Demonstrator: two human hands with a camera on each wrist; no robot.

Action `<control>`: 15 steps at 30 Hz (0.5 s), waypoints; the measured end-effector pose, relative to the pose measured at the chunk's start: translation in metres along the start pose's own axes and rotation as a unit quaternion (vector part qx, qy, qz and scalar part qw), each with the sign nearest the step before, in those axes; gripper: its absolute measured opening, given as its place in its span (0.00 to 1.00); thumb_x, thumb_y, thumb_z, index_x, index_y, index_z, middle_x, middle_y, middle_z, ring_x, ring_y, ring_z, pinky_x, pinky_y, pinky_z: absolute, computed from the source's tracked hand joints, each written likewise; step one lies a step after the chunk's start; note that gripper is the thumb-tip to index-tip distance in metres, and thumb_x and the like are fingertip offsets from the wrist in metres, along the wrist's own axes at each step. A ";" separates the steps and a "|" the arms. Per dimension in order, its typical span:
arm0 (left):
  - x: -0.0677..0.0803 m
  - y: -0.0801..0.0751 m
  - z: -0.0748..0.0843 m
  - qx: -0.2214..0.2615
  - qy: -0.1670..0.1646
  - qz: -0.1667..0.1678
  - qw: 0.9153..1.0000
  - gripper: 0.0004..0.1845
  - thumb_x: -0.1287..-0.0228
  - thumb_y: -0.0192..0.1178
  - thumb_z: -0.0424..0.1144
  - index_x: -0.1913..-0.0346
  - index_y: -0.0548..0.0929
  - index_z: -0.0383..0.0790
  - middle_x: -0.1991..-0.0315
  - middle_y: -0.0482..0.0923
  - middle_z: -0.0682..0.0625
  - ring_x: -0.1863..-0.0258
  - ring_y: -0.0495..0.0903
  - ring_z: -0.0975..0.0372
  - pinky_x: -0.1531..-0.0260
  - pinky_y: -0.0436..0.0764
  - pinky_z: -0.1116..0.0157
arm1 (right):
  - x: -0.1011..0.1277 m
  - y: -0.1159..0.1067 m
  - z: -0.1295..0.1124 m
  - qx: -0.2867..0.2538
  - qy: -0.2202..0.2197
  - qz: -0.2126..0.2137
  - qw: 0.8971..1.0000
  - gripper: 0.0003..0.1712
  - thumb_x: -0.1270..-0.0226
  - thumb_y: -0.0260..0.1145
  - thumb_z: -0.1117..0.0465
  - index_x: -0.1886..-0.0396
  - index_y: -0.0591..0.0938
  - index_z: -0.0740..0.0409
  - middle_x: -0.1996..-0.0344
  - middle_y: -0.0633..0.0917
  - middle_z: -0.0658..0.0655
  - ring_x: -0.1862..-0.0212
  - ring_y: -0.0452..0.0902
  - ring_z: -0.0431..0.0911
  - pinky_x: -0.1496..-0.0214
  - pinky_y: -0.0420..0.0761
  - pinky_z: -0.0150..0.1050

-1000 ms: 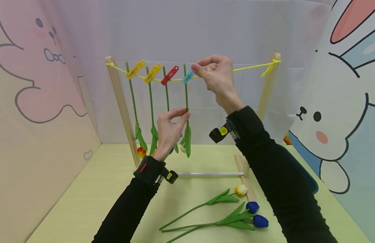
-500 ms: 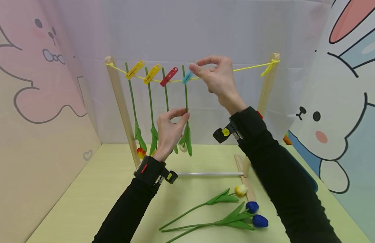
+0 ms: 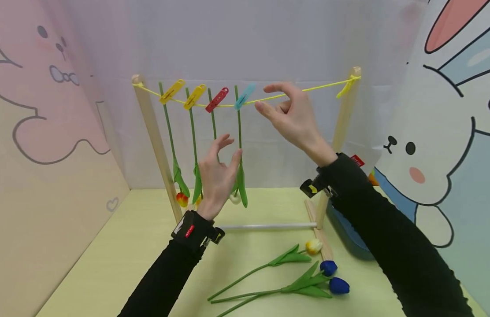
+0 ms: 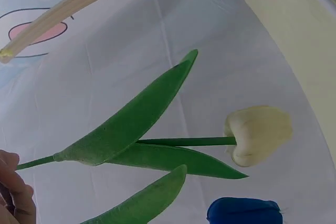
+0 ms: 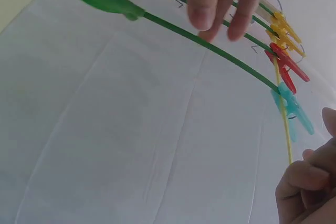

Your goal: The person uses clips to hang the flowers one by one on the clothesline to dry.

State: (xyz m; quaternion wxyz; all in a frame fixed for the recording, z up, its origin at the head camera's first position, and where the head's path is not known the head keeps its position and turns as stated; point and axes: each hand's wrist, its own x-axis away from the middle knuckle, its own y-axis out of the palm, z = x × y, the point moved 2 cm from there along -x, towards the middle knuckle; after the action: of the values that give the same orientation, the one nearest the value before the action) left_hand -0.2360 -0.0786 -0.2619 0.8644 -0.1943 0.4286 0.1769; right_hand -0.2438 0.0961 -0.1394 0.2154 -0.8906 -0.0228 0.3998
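1. White tulip: green stem, hangs head-down from blue peg on yellow string.
2. Left hand: fingers apart, beside stem.
3. Right hand: fingers apart, just right of peg.

The right hand has let go of the blue peg on the string. A second ago its thumb and forefinger pinched the peg; now the fingers are spread and relaxed, and the hand sits lower and to the right, just beside the peg but apart from it. The left hand has released the stem it pinched before. Its fingers are now open, close to the stem, slightly lower than earlier. The white tulip now hangs from the peg alone, head down.
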 end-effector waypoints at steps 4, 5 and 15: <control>0.009 -0.002 0.004 -0.003 0.058 0.009 0.998 0.20 0.32 0.66 0.36 0.41 0.78 0.31 0.51 0.85 0.40 0.88 0.59 0.69 0.84 0.62 0.75 | 0.018 -0.007 0.006 0.020 -0.016 -0.002 1.000 0.19 0.31 0.68 0.66 0.43 0.79 0.68 0.92 0.57 0.43 0.89 0.49 0.35 0.81 0.50 0.31; 0.012 -0.002 0.005 -0.002 0.066 0.001 0.998 0.19 0.33 0.67 0.36 0.43 0.79 0.31 0.53 0.85 0.40 0.88 0.60 0.68 0.84 0.63 0.75 | 0.023 -0.010 0.008 0.023 -0.017 -0.006 1.000 0.19 0.31 0.68 0.67 0.43 0.80 0.69 0.92 0.57 0.43 0.89 0.49 0.35 0.81 0.50 0.31; 0.056 -0.002 0.001 0.027 0.034 -0.195 0.980 0.08 0.28 0.62 0.39 0.53 0.84 0.39 0.69 0.86 0.46 0.89 0.63 0.74 0.86 0.65 0.73 | 0.068 -0.035 0.038 0.006 -0.028 0.009 1.000 0.13 0.32 0.63 0.75 0.48 0.81 0.71 0.91 0.59 0.47 0.87 0.49 0.40 0.81 0.51 0.38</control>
State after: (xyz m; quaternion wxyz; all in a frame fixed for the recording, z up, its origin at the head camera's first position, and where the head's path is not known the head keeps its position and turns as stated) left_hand -0.2021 -0.0717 -0.3065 0.8721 -0.2564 0.4166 -0.0137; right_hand -0.2198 0.1563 -0.1954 0.2165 -0.8780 -0.0184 0.4264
